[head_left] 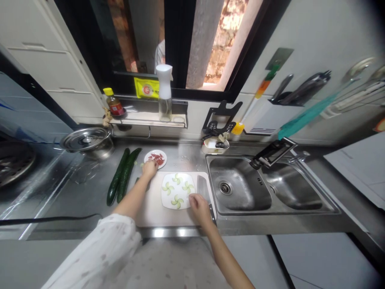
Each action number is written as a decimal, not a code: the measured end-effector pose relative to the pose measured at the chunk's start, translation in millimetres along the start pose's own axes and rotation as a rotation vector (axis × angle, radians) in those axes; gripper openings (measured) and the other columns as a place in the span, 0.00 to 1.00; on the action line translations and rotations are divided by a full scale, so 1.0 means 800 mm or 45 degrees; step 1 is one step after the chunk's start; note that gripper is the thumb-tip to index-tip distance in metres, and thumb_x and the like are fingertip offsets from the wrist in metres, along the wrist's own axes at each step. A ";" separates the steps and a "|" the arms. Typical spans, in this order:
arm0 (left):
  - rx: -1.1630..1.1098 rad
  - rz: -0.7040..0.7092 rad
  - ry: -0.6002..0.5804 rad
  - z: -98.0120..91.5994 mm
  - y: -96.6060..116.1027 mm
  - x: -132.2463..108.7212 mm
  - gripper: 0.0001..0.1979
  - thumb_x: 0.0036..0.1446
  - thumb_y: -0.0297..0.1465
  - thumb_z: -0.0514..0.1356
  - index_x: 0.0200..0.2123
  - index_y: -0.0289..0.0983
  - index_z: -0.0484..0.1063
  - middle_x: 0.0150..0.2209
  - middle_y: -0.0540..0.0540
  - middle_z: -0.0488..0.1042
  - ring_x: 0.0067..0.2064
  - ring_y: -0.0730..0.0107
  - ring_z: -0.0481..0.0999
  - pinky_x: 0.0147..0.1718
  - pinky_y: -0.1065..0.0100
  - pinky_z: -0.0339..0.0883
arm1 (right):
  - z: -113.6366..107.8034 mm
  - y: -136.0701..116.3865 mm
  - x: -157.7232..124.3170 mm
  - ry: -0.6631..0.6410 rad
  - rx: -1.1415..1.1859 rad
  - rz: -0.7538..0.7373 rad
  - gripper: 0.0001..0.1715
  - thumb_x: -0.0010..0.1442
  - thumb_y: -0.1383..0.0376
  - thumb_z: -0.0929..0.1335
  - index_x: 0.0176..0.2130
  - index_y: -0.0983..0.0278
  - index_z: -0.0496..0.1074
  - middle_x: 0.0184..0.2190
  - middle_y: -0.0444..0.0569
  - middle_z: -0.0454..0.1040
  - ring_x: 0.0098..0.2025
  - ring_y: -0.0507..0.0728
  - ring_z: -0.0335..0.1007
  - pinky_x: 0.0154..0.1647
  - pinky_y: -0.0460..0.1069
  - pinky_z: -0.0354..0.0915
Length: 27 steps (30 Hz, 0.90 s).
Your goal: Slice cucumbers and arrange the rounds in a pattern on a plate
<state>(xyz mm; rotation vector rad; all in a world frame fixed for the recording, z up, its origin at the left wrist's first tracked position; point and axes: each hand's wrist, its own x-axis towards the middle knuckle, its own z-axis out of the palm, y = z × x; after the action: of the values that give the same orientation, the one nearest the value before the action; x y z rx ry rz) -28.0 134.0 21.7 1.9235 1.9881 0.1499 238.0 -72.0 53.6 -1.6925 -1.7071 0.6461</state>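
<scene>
My left hand (150, 169) reaches over the near rim of a small white dish (164, 156) of small red pieces (156, 158) that look like goji berries. Its fingers are drawn together, and whatever they may hold is hidden. At the right edge of a squarish white plate (165, 200), my right hand (199, 208) has its fingers curled into a pinch, too small to tell on what. Pale green cucumber slices (177, 202) form several pinwheels on that plate. It rests on a light cutting board (150, 212). A knife (212, 212) lies along the board's right side.
Two whole cucumbers (119, 176) lie left of the board. Behind them stands a lidded steel pot (90, 142). A double sink (240, 186) with a black faucet (270, 152) is on the right. A shelf (141, 120) at the back bears a spray bottle (165, 92) and a sauce bottle (114, 105).
</scene>
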 end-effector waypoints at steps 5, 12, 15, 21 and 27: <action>-0.042 0.051 0.034 -0.001 0.005 0.005 0.17 0.60 0.41 0.54 0.48 0.42 0.74 0.47 0.40 0.74 0.52 0.57 0.69 0.50 0.62 0.60 | -0.002 -0.002 -0.006 0.011 0.012 0.017 0.16 0.62 0.61 0.60 0.37 0.63 0.74 0.36 0.52 0.77 0.38 0.57 0.71 0.40 0.49 0.64; -0.305 -0.100 0.114 -0.003 0.003 -0.001 0.15 0.59 0.38 0.55 0.45 0.41 0.76 0.43 0.43 0.77 0.48 0.61 0.73 0.46 0.67 0.62 | -0.003 0.001 -0.004 0.013 0.008 0.023 0.16 0.61 0.61 0.60 0.37 0.63 0.74 0.35 0.51 0.76 0.37 0.57 0.71 0.39 0.49 0.64; -0.507 -0.161 0.145 -0.002 -0.001 -0.008 0.15 0.57 0.37 0.56 0.43 0.39 0.77 0.40 0.44 0.79 0.46 0.62 0.74 0.44 0.69 0.63 | -0.002 -0.002 0.002 -0.017 0.017 0.005 0.16 0.62 0.62 0.60 0.38 0.63 0.74 0.35 0.52 0.76 0.37 0.57 0.71 0.40 0.49 0.64; -0.981 -0.174 0.204 0.006 0.002 -0.024 0.17 0.55 0.39 0.57 0.40 0.34 0.78 0.41 0.43 0.79 0.43 0.64 0.76 0.44 0.67 0.67 | 0.003 -0.012 0.016 -0.021 0.047 -0.049 0.16 0.61 0.62 0.60 0.37 0.64 0.74 0.35 0.52 0.76 0.37 0.56 0.70 0.39 0.49 0.64; -1.180 -0.164 0.143 0.000 0.015 -0.048 0.18 0.54 0.41 0.59 0.39 0.34 0.77 0.41 0.41 0.79 0.39 0.66 0.77 0.37 0.68 0.69 | 0.008 -0.020 0.028 -0.005 0.095 -0.091 0.14 0.61 0.63 0.61 0.35 0.63 0.73 0.33 0.50 0.76 0.36 0.56 0.70 0.38 0.48 0.63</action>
<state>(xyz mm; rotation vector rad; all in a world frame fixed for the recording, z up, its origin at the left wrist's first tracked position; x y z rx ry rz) -16.5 96.8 33.3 1.1929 1.6357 0.9659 223.4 -49.9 63.0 -1.5728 -1.7163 0.6717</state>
